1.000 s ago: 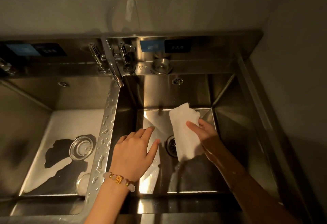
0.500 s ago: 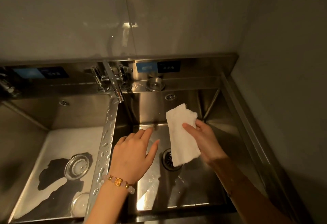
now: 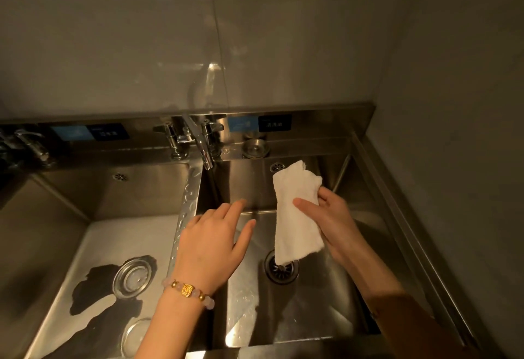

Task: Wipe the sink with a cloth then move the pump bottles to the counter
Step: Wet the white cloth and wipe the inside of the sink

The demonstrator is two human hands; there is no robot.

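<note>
A white folded cloth (image 3: 296,217) hangs upright over the right steel sink basin (image 3: 326,302), its lower end above the drain (image 3: 281,269). My right hand (image 3: 330,224) is shut on the cloth, thumb across its front. My left hand (image 3: 211,241), with a beaded bracelet at the wrist, hovers open and flat over the basin's left side, holding nothing. No pump bottles are in view.
A wet divider (image 3: 184,217) separates the right basin from a left basin (image 3: 93,259) with a round strainer (image 3: 133,278) and dark water patches. A faucet (image 3: 198,143) with two handles stands at the back ledge, next to a round metal cap (image 3: 255,147). A wall borders the right side.
My right hand has lifted the cloth up from the basin floor. The view has tilted upward, showing more wall. My left hand stays open over the basin.
</note>
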